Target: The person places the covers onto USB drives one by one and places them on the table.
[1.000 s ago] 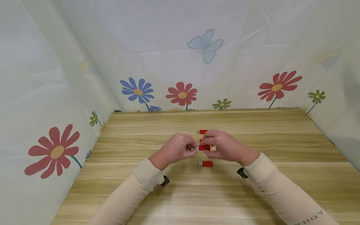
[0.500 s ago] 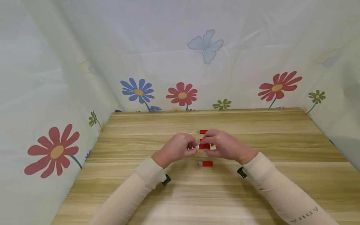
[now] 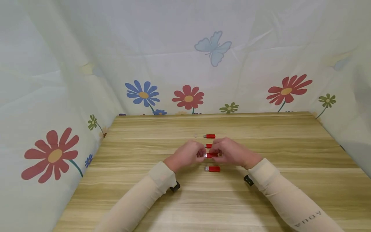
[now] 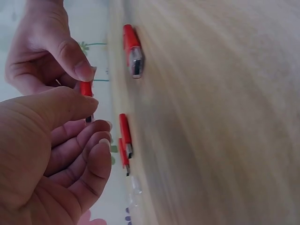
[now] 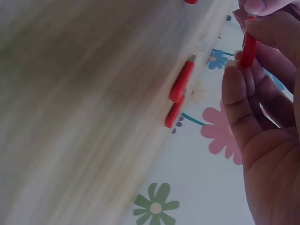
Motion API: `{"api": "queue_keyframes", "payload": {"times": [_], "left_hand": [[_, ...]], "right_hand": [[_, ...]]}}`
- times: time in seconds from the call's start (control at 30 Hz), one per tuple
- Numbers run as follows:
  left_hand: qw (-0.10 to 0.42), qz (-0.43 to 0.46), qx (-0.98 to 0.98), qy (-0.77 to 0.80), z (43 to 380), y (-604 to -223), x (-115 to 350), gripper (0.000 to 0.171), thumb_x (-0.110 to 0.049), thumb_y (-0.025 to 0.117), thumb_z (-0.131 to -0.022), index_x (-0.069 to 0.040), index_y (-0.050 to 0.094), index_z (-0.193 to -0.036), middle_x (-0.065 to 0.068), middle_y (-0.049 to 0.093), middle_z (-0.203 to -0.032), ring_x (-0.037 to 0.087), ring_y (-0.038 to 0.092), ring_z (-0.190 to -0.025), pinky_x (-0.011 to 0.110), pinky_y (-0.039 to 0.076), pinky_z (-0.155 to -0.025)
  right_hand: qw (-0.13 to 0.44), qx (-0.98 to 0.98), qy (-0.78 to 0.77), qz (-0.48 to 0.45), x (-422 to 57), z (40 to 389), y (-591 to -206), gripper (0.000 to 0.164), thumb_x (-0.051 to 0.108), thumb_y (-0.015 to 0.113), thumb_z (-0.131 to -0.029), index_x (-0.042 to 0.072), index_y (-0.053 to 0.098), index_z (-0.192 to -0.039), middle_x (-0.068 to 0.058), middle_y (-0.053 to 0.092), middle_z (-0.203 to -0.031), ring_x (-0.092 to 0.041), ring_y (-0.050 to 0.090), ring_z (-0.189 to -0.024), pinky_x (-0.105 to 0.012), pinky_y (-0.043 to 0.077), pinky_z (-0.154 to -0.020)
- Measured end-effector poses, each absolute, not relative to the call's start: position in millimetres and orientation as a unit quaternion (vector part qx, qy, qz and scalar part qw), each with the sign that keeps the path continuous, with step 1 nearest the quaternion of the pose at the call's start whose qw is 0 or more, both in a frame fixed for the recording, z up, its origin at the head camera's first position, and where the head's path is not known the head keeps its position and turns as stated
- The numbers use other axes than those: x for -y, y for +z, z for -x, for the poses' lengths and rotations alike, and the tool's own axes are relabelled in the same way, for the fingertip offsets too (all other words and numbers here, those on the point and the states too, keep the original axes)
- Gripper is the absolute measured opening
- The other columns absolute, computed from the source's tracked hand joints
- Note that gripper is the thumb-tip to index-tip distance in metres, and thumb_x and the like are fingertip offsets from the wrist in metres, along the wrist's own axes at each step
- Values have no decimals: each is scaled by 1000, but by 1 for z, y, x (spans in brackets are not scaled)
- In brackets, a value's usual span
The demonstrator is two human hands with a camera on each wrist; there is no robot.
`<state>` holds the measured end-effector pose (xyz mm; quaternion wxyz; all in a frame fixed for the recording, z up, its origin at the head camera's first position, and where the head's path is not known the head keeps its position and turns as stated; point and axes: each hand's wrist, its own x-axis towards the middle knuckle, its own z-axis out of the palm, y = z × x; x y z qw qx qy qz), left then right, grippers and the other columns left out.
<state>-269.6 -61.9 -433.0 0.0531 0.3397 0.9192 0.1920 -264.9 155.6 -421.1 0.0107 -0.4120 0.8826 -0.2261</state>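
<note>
My right hand [image 3: 233, 153] pinches the red body of a USB stick [image 3: 212, 155] between thumb and fingers. At its plug end, my left hand [image 3: 189, 156] pinches with thumb and fingertips. In the left wrist view, the left thumb crosses the held USB stick [image 4: 86, 88], whose dark plug tip shows below it. The right wrist view has the red end of that USB stick [image 5: 248, 50] between the right thumb and fingers. Both hands are close over the wooden table [image 3: 185, 206].
One red USB stick [image 3: 214, 169] lies nearer the body, a clear cap over its plug. Two more, a USB stick [image 3: 208, 146] partly behind the right hand and a far USB stick [image 3: 210, 136], lie beyond. A small clear piece [image 3: 195, 135] rests left of the far one.
The held USB stick and both hands have shifted slightly toward the body, and the left hand also rightward. The far USB stick's red end, covered by the right hand before, now shows.
</note>
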Motion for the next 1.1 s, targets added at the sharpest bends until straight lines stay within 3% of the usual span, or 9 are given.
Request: {"api": "queue_keyframes", "payload": {"times": [0.23,0.5,1.1], "left_hand": [[76,-331,-921,190,273,-444,58,6,-15,74,-93,-12,75,-97,-5,72,-86,5,61,-73,14,52,-70],[88,-339,-916,195,276,-449,54,3,-12,73,-92,-11,75,-90,-6,69,-79,5,58,-69,15,49,-66],[117,-337,-918,175,278,-446,48,5,-15,75,-93,-10,77,-92,-6,66,-71,4,56,-63,16,47,-61]], "right_hand": [[36,-891,-223,393,-155,270,-432,11,10,79,-86,14,80,-96,5,69,-89,-12,59,-76,-20,53,-68],[63,-883,-234,401,-155,274,-438,9,7,78,-86,11,79,-94,1,71,-88,-11,60,-76,-20,53,-68],[75,-885,-225,400,-155,275,-441,8,5,79,-85,12,77,-89,2,71,-86,-10,61,-76,-21,52,-69]]}}
